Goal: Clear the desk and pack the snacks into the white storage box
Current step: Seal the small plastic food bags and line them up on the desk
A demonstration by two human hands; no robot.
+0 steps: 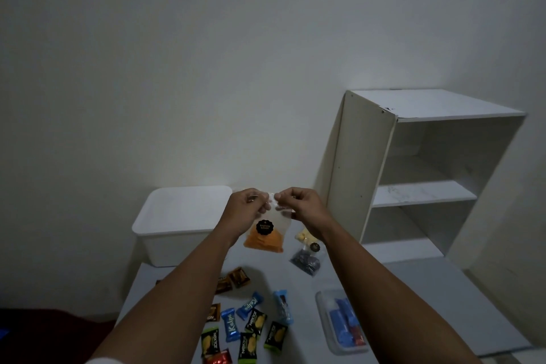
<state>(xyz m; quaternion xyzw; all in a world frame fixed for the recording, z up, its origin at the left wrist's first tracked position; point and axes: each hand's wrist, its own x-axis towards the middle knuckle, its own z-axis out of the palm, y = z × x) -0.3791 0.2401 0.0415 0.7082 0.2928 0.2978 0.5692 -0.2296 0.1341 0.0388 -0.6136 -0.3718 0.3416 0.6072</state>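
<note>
Item: clear bag of orange chips (265, 238), held above the desk (419, 281).
Your left hand (246, 205) and right hand (298, 204) pinch its top edge; white storage box (177, 223) sits just left.

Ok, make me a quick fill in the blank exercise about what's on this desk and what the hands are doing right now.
1. Both hands, left hand and right hand, pinch the top of a clear bag of ____ chips.
2. The white storage box stands to the ____ of the held bag.
3. The white shelf unit at the right has nothing on its ____.
4. The blue wrappers read ____.

Missing words: orange; left; shelves; Kalpa
</note>
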